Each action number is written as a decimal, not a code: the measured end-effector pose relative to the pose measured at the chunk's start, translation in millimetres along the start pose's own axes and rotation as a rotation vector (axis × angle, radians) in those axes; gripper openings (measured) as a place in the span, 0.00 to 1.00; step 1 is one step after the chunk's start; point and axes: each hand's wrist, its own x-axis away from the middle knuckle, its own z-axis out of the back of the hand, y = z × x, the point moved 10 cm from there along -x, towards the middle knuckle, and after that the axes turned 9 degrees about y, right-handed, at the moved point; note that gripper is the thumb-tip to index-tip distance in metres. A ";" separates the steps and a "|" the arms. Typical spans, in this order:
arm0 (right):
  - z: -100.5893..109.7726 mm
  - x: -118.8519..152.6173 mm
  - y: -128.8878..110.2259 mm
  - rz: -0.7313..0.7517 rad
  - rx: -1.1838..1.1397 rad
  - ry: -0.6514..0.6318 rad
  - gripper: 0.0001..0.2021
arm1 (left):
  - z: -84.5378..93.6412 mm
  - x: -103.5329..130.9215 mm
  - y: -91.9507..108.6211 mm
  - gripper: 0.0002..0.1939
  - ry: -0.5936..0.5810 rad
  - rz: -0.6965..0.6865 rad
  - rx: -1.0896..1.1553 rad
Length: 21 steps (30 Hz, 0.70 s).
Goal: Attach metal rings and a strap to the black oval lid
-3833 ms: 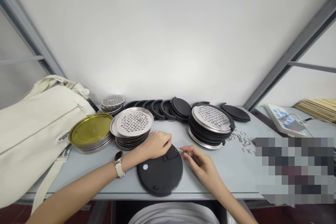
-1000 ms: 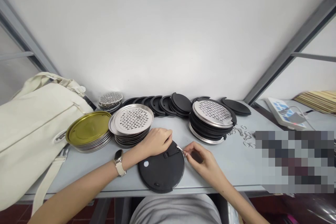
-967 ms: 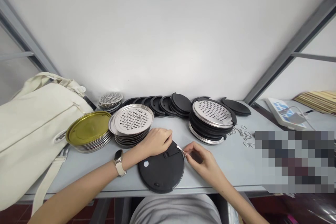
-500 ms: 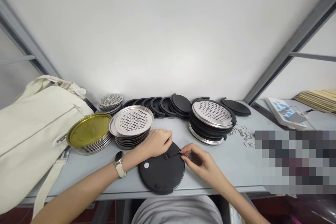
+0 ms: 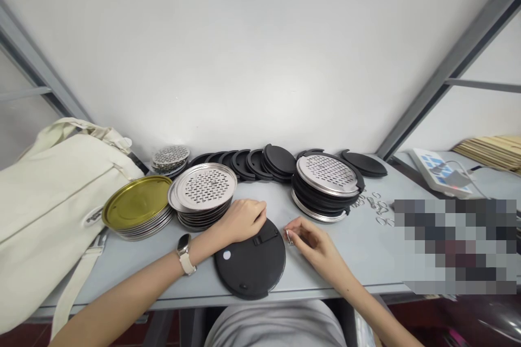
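Observation:
A flat black round disc (image 5: 253, 268) lies near the table's front edge, with a white dot and a dark rectangular clip or strap piece (image 5: 264, 237) on its face. My left hand (image 5: 245, 222), a watch on its wrist, is closed over the disc's upper rim; its fingertips are hidden. Just right of the disc, my right hand (image 5: 311, 241) pinches a small metal ring (image 5: 288, 236), held apart from the disc. Behind my left hand stands a stack of silver perforated discs (image 5: 207, 187).
Gold-topped metal discs (image 5: 138, 203) are stacked at left beside a cream bag (image 5: 61, 190). Black discs (image 5: 280, 160) line the wall. At right are a black-and-silver stack (image 5: 328, 176), loose metal rings (image 5: 378, 207) and a white box with a cable (image 5: 442, 173).
My right hand has drawn slightly right, away from the disc's edge, with the metal ring in its fingers. My left hand keeps its place on the disc.

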 end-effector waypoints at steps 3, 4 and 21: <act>-1.0 -0.4 -0.5 -0.006 -0.039 -0.007 0.10 | -0.8 0.5 -0.4 0.10 -0.005 0.000 -0.003; -1.0 -0.2 -0.2 -0.010 -0.061 -0.005 0.10 | -1.3 0.7 -0.7 0.10 -0.008 0.000 -0.004; -0.8 1.2 15.3 -0.077 -0.087 -0.002 0.12 | 40.0 26.6 33.3 0.09 -0.086 -0.098 0.050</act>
